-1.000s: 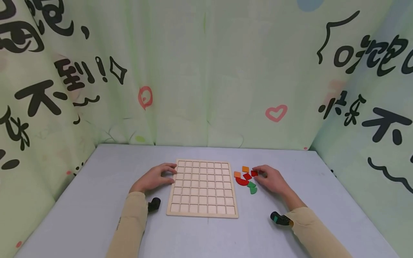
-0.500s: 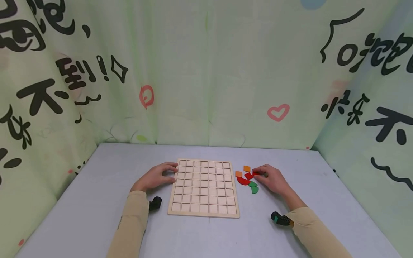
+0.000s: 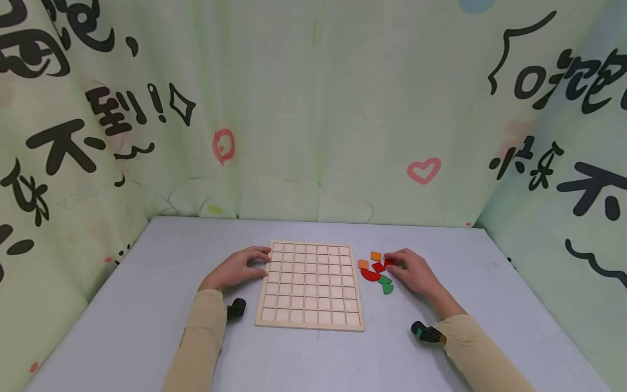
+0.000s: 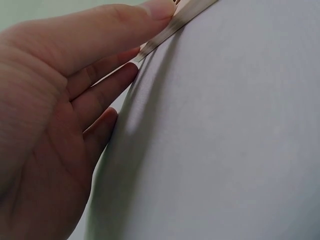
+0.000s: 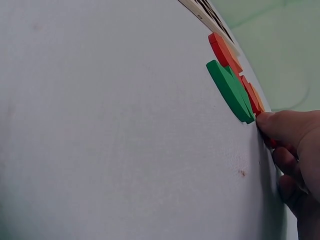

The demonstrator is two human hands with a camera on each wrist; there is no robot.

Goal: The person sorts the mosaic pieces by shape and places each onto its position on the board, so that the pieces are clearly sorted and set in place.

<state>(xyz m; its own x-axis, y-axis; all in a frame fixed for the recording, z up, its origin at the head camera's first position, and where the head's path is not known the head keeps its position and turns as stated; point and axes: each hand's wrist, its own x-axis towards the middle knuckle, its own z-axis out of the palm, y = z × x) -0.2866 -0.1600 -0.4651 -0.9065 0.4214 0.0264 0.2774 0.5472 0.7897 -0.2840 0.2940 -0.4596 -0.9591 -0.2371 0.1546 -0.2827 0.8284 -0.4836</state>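
Observation:
A wooden grid board (image 3: 309,283) with square cells lies flat on the table. My left hand (image 3: 240,269) rests at the board's left edge, its fingers extended. In the left wrist view, the thumb (image 4: 159,9) reaches the board's pale wooden rim (image 4: 172,30). On the other side, my right hand (image 3: 412,269) pinches a small red piece (image 3: 388,262) between thumb and fingers, which cover most of it. Beside these fingertips lie another red square (image 3: 378,267), a red half-round piece (image 3: 370,275), two orange squares (image 3: 375,256) and two green rounded pieces (image 3: 388,288).
The white table (image 3: 313,359) ends at a pale green printed curtain (image 3: 313,136) behind and at both sides. A black wrist device shows at the left sleeve (image 3: 196,332) and another at the right sleeve (image 3: 470,340).
My right fingers have closed further over the red piece, covering more of it. The whole head view has shifted slightly; the left hand keeps its place at the board.

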